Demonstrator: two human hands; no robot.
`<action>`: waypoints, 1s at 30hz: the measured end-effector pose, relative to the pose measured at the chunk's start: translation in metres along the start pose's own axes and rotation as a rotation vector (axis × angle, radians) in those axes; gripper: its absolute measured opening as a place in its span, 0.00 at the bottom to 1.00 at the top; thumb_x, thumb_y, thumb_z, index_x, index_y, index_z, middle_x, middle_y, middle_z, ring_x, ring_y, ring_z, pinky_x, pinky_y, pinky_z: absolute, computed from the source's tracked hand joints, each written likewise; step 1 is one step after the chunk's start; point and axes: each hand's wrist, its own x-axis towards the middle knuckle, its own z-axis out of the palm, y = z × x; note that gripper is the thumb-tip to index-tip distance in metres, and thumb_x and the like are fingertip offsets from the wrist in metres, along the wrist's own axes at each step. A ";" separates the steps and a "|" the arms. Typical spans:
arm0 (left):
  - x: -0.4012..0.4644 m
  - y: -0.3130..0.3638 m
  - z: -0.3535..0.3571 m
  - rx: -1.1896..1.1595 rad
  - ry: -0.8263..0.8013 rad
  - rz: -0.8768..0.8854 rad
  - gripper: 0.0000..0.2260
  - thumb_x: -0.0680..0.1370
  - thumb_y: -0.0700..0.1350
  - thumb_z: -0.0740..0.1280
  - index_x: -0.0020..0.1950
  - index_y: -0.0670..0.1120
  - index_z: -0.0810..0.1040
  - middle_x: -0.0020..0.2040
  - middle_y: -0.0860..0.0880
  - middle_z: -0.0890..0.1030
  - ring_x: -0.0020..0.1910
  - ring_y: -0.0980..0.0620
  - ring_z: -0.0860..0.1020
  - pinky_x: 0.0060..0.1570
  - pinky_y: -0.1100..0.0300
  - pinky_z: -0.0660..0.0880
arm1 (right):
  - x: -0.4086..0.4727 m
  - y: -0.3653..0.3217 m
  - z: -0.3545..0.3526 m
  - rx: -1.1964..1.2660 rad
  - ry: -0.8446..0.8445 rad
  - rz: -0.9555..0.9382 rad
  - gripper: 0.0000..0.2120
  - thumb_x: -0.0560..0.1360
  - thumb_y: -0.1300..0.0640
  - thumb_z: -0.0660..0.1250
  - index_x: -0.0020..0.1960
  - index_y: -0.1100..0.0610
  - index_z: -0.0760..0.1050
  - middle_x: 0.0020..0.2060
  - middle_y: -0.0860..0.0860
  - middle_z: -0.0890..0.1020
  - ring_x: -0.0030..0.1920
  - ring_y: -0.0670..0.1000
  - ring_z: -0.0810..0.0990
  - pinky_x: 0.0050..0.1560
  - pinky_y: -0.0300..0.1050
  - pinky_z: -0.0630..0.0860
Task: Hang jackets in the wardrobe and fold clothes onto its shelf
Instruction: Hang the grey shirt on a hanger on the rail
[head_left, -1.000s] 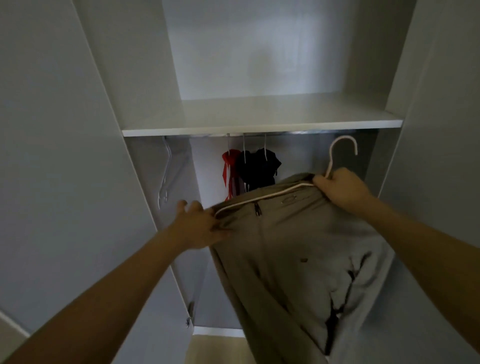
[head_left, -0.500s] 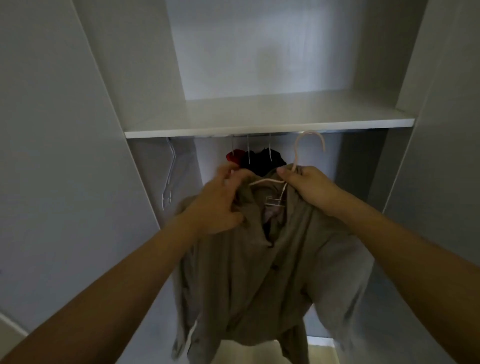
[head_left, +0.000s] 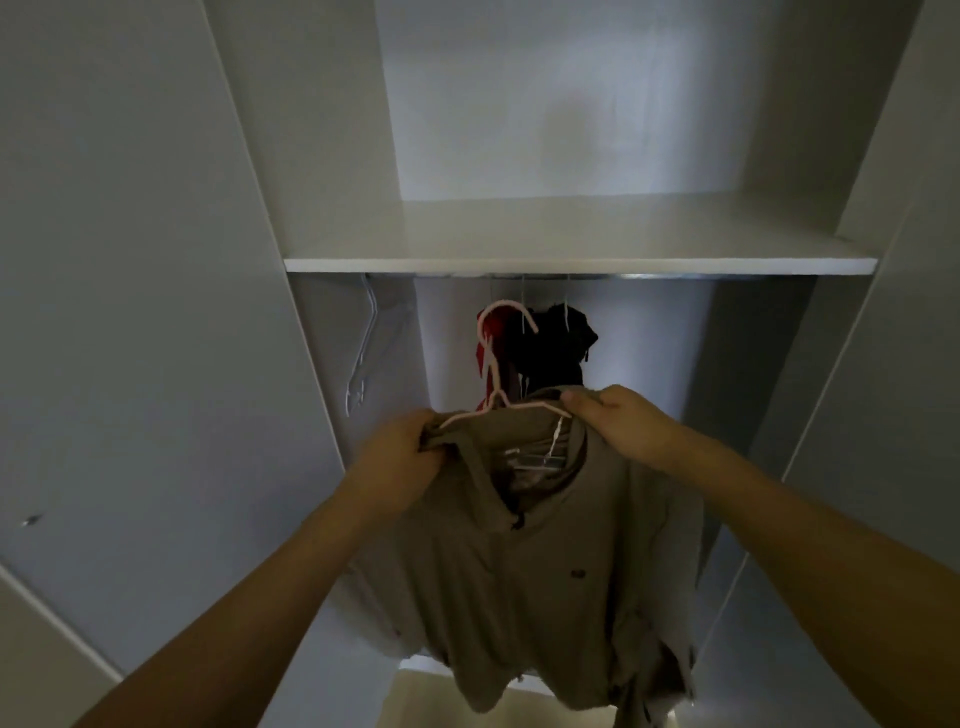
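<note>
White wardrobe (head_left: 322, 156) interior, dim light, doors swung open on both sides. Bare white shelf (head_left: 571, 244) runs across at mid-height; metal rail (head_left: 623, 276) sits just under it. Empty wire hanger (head_left: 363, 358) hangs at far left of rail. Red garment (head_left: 487, 338) and black garment (head_left: 558, 343) hang near the middle. Pale floor strip (head_left: 415, 696) shows at bottom.

Khaki jacket (head_left: 530, 561) is held up in front of the opening, below the rail, draped on a pink hanger (head_left: 501, 384) whose hook points up, not on the rail. Left hand (head_left: 395, 462) grips the jacket's left shoulder, fingers curled round bunched fabric at the hanger's end. Right hand (head_left: 618, 423) pinches the right shoulder, thumb on top, by the hanger's other arm. Collar hangs open between the hands; body and sleeves hang loose below.
</note>
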 end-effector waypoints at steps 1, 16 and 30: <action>-0.004 -0.003 -0.005 -0.090 -0.039 -0.022 0.03 0.77 0.40 0.67 0.46 0.48 0.76 0.41 0.49 0.79 0.42 0.49 0.77 0.40 0.60 0.70 | 0.005 0.002 0.004 -0.002 0.024 0.016 0.27 0.77 0.37 0.58 0.32 0.55 0.78 0.24 0.48 0.77 0.32 0.47 0.79 0.39 0.38 0.74; -0.112 -0.084 -0.100 0.048 -0.350 -0.452 0.18 0.71 0.30 0.62 0.34 0.51 0.83 0.33 0.58 0.83 0.35 0.64 0.79 0.38 0.71 0.73 | 0.066 -0.054 0.143 -0.048 -0.094 0.060 0.21 0.79 0.43 0.57 0.52 0.58 0.79 0.46 0.54 0.80 0.45 0.53 0.77 0.51 0.48 0.75; -0.069 -0.091 -0.059 0.133 -0.018 -0.642 0.11 0.75 0.36 0.62 0.51 0.36 0.81 0.51 0.39 0.82 0.52 0.43 0.80 0.47 0.59 0.73 | 0.106 -0.088 0.173 -0.093 -0.479 0.037 0.13 0.76 0.64 0.61 0.53 0.47 0.74 0.47 0.50 0.77 0.47 0.48 0.75 0.47 0.42 0.70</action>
